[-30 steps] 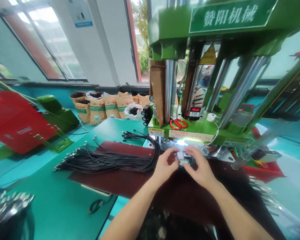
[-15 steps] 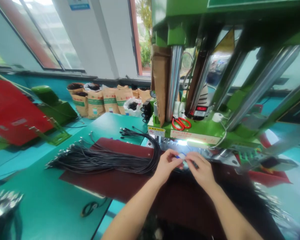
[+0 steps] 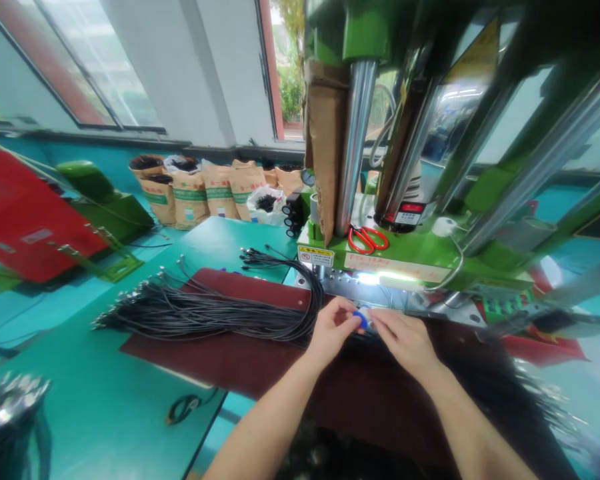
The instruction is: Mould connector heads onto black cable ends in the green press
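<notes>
Teal surface [image 3: 105, 380], dark red board [image 3: 265, 357] on it, green machine [image 3: 405, 247] at right. Left hand [image 3: 333, 331] fingers pinched on small blue thing [image 3: 361, 319], center of frame; right hand [image 3: 405, 337] fingers narrow, touching its right side. Black cable bundle [image 3: 220, 313] on board, left.

Blue piece [image 3: 362, 319], red scissor handles [image 3: 368, 240], green machine [image 3: 405, 257], black cables [image 3: 220, 313], dark maroon board [image 3: 260, 363].

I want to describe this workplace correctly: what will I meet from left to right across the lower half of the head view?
Metal-ended bundle, coiled black cable, left hand, blue piece, right hand, blurred metallic ends.
</notes>
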`<state>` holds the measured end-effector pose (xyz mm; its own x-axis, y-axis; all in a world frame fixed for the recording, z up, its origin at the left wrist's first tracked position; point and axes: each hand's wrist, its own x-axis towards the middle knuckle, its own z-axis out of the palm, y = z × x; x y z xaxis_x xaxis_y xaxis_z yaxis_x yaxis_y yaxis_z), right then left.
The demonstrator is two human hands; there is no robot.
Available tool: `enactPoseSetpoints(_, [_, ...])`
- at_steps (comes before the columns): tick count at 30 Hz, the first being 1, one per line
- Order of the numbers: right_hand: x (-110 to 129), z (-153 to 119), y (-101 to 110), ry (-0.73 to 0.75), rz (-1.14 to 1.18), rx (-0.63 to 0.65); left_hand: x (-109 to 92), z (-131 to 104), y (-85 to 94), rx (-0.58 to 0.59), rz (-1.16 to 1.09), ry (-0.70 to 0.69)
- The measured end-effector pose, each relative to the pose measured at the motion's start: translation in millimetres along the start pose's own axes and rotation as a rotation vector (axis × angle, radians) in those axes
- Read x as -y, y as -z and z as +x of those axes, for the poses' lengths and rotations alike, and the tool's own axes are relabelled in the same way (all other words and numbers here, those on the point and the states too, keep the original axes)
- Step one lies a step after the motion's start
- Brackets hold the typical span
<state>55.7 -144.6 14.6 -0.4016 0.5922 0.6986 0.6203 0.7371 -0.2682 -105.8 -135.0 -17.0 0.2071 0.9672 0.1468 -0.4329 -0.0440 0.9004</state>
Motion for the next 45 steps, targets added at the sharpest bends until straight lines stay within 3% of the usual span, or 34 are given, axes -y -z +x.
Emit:
enactPoseSetpoints(12, [6.0,10.1,17.1,0.174,-0.326,0.383,0.9,-1.6,5.4,0.07,0.163,-0.12])
enactPoseSetpoints(15, [6.2,12.0,13.8,0.2,-0.374,0.367,1.9,-1.5,7.2,0.084,0.173,-0.148])
enactPoseSetpoints(19, [6.4,12.1,6.6,0.22,-0.413,0.256,0.1,-1.6,7.0,0.069,0.164,-0.125])
enactPoseSetpoints(22, [6.7,8.7,1.9,0.222,-0.423,0.18,-5.9,-1.1,6.7,0.001,0.148,-0.069])
enactPoseSetpoints(26, [7.1,4.4,1.1,0.119,-0.31,0.113,-13.0,-0.4,8.2,-0.112,0.114,-0.053])
enactPoseSetpoints(29, [6.7,7.9,5.4,0.047,-0.181,0.059,-13.0,-0.8,8.6,-0.065,0.113,-0.052])
enactPoseSetpoints(41, [8.1,26.9,12.1,0.174,-0.324,0.35,-8.4,-1.4,8.3,-0.033,0.199,-0.173])
enactPoseSetpoints(45, [8.8,29.6,8.7,0.219,-0.402,0.379,-8.3,-1.8,10.9,-0.021,0.253,-0.248])
